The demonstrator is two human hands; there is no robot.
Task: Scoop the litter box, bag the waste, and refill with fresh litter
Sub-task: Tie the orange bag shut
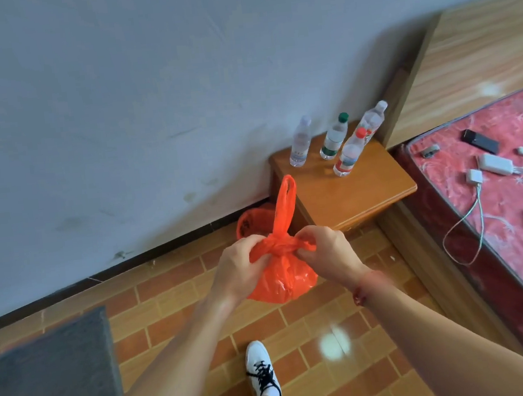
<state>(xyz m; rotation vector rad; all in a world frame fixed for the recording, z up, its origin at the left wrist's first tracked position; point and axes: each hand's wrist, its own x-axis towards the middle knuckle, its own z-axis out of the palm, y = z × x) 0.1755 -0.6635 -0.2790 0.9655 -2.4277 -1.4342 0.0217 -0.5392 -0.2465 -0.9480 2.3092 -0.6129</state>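
Open brick-patterned tile floor lies below and in front of the person, broken only by a white lace-up shoe. The small brown wooden table stands against the grey wall; four clear plastic bottles crowd its back edge, leaving its front half bare. An orange-lined bin fills the gap at the table's left edge. A dark grey slab blocks the floor's left side, a red-covered bed the right.
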